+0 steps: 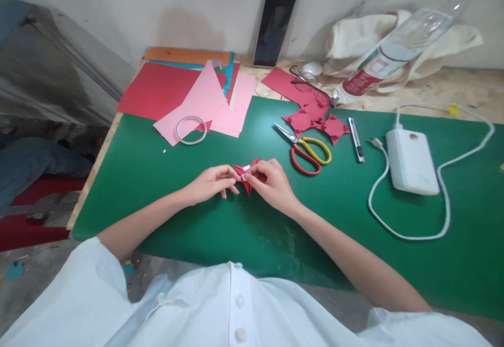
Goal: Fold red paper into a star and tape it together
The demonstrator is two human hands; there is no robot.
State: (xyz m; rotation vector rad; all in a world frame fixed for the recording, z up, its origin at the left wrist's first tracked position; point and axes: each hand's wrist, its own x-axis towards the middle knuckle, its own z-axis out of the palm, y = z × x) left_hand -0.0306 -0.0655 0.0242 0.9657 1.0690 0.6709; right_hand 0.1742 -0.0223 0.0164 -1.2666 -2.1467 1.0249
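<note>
**Head view: both hands pinch a small red folded paper piece over the green mat**

Head camera looks down on a green cutting mat [165,179], where the left hand [210,183] and the right hand [271,181] meet near the middle of the mat. Between them sits a small red folded paper piece [247,171], held just above or on the mat; which one cannot be told. The left hand's fingertips are closed on its left side, and the right hand's thumb and fingers are curled shut around its right side.

The piece looks pointed: one tip rises up and away from the person, another points down toward them, so its long axis seems to run roughly near-to-far, slightly tilted. A pale sliver shows at its centre.

The likeliest slip is a crease landing off line, since the piece is small and the fingers cover much of it. Pulling the two sides apart too hard could also tear the thin paper.

Scissors [307,153] lie just right of the hands, with more red folded pieces [315,118] beyond them.
</note>
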